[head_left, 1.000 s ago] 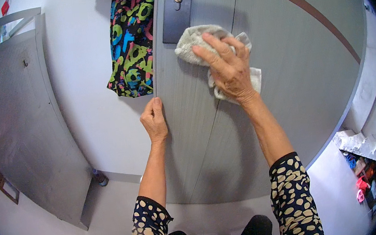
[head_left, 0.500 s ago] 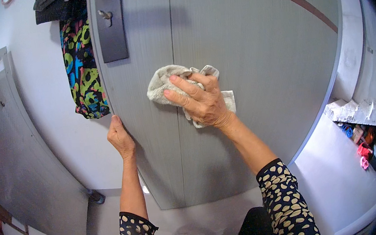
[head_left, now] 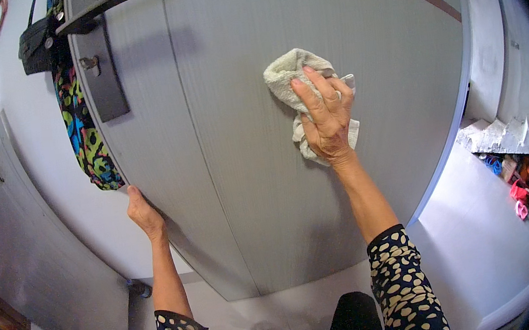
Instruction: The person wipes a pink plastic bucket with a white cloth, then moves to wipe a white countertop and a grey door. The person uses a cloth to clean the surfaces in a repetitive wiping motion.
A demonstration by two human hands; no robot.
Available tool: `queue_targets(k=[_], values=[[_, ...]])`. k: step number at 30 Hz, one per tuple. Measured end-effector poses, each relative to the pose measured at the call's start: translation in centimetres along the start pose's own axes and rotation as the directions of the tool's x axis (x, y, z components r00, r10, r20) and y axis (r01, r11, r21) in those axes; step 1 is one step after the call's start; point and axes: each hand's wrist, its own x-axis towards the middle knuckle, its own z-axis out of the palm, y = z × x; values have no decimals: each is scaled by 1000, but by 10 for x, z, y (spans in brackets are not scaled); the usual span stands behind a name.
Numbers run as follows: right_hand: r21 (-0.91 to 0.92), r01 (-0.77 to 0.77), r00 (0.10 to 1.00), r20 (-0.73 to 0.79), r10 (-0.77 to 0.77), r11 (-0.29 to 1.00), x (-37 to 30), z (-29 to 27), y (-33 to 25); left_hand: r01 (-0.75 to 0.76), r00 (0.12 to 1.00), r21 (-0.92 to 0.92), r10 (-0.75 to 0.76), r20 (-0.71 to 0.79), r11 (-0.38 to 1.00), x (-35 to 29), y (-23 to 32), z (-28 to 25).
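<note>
A grey wood-grain door (head_left: 247,186) stands before me, with a brown stripe near its upper right. My right hand (head_left: 329,111) presses a crumpled off-white cloth (head_left: 293,74) flat to the door's middle, its fingers curled over the fabric. At the door's left edge, my left hand (head_left: 145,212) grips the edge with the thumb up; the fingers behind it are hidden. Above that hand are a dark lever handle (head_left: 109,6) and a lock plate with a key or small knob (head_left: 91,64) in it.
Behind the door's left edge hang a black bag (head_left: 37,47) and a colourful patterned cloth (head_left: 81,133). A grey panel (head_left: 44,235) leans at the left wall. On the right, shelves hold a jumble of items (head_left: 522,191). Below are my dark-clad knees (head_left: 354,321).
My right hand has slid the cloth up and to the right across the door. My left hand still holds the edge, and the view has shifted so the lever handle shows.
</note>
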Motion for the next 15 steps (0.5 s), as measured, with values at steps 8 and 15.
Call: queue_targets(k=[8,15], values=[[-95,-119,993,-25,117,988,-20,-41,64,28,999,48,-27,-22,998,4,-7,-3],[-121,-134,990,-70,126,984,-24,-53,85,-71,996,69,75,-54,995,3,-4,2]])
